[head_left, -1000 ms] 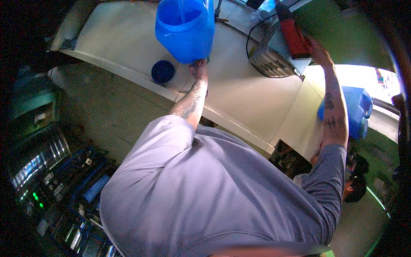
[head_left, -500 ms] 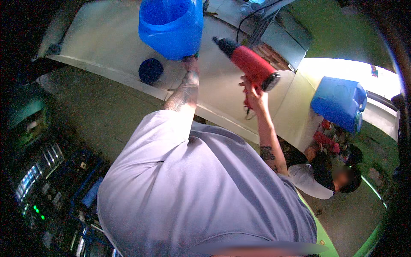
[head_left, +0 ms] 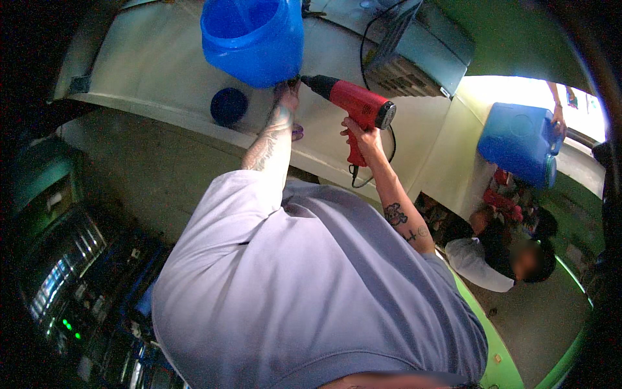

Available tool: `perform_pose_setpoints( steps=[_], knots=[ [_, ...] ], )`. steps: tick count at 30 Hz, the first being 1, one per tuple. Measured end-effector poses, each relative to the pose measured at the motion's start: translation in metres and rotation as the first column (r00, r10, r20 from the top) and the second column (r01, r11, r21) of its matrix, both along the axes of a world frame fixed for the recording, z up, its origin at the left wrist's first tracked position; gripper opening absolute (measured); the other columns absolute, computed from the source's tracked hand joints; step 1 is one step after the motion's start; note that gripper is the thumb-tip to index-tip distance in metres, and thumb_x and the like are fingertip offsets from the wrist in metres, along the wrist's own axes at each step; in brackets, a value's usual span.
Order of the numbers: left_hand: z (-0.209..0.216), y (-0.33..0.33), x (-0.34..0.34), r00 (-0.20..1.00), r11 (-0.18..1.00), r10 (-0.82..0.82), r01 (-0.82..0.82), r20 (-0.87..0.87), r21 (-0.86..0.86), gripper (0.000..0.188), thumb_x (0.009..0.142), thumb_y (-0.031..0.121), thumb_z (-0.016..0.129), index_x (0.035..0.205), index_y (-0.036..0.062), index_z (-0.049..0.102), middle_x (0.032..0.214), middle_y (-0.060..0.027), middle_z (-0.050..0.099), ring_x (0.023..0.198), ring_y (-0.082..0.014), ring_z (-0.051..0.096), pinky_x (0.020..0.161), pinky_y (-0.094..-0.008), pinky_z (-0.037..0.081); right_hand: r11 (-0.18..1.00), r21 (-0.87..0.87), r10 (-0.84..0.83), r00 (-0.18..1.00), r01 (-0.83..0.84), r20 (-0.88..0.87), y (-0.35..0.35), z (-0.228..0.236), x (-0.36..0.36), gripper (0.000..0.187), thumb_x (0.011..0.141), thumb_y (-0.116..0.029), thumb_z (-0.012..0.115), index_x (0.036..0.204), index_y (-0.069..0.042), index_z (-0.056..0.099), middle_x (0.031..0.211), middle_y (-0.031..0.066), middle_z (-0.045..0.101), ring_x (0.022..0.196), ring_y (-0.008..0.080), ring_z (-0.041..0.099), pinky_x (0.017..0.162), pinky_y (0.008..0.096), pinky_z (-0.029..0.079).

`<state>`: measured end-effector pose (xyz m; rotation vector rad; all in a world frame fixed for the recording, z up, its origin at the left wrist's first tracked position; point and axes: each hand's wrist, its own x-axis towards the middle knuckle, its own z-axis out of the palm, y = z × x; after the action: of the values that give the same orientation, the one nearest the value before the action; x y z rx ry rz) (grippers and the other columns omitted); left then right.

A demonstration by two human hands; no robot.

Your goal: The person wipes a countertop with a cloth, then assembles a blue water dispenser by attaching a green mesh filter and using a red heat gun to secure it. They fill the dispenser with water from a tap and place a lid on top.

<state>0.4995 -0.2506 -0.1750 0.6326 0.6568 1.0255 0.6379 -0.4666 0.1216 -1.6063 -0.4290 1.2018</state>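
My right hand (head_left: 364, 137) is closed round the handle of a red heat gun (head_left: 356, 104) with a black nozzle. Its nozzle points left, close to the fingers of my left hand (head_left: 287, 97). That hand reaches to the lower right edge of a blue plastic container (head_left: 253, 58), whose wide round opening faces me. Shadow and the container hide the left fingertips, so their grip does not show. On the pale table (head_left: 162, 81), left of my forearm, lies a round dark blue lid (head_left: 229, 107). A small purple item (head_left: 297, 132) shows beside my left wrist.
A grey box-shaped appliance (head_left: 421, 55) stands at the back right, with a black cable near it. Further right, another person's hand (head_left: 558, 120) touches a blue jerrycan (head_left: 518, 139). A second person (head_left: 483, 262) sits low at the right. Dark shelving (head_left: 84, 292) is at lower left.
The heat gun has swung down and left, bringing its nozzle near my left hand. Another person's hand has appeared on the jerrycan at the right.
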Motion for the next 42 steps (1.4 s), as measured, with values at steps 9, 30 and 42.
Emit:
perform_pose_setpoints(
  steps=[9, 30, 42],
  knots=[
    [0.002, 0.005, 0.003, 0.933, 0.970, -0.030, 0.113, 0.358, -0.214, 0.037, 0.101, 0.025, 0.042, 0.133, 0.0058, 0.046, 0.133, -0.0142, 0.052, 0.121, -0.0298, 0.052, 0.100, -0.0465, 0.046, 0.999, -0.047, -0.003, 1.000, 0.003, 0.000, -0.003, -0.003, 0.000, 0.034, 0.086, -0.024, 0.071, 0.111, -0.005, 0.059, 0.093, 0.0064, 0.068, 0.075, 0.0176, 0.067, 0.060, 0.0299, 0.050],
    [0.222, 0.026, -0.220, 0.905, 0.955, 0.179, -0.255, -0.386, -0.154, 0.062, 0.095, 0.037, 0.052, 0.144, 0.0045, 0.033, 0.143, -0.0126, 0.043, 0.123, -0.0262, 0.049, 0.100, -0.0419, 0.039, 0.957, 0.061, 0.195, 0.787, -0.282, 0.585, 0.025, -0.023, 0.032, 0.032, 0.083, -0.029, 0.072, 0.105, -0.007, 0.066, 0.093, 0.0166, 0.070, 0.084, 0.0312, 0.067, 0.074, 0.0396, 0.052],
    [0.414, 0.056, -0.153, 0.826, 0.893, 0.329, -0.114, -0.457, 0.435, 0.050, 0.100, 0.038, 0.047, 0.134, 0.0007, 0.048, 0.129, -0.0118, 0.057, 0.118, -0.0212, 0.054, 0.099, -0.0363, 0.040, 0.938, -0.041, 0.036, -0.021, -0.344, 0.999, 0.018, 0.086, 0.226, 0.067, 0.084, -0.026, 0.066, 0.142, -0.010, 0.037, 0.136, 0.0240, 0.046, 0.119, 0.0428, 0.048, 0.096, 0.0486, 0.043]
  ],
)
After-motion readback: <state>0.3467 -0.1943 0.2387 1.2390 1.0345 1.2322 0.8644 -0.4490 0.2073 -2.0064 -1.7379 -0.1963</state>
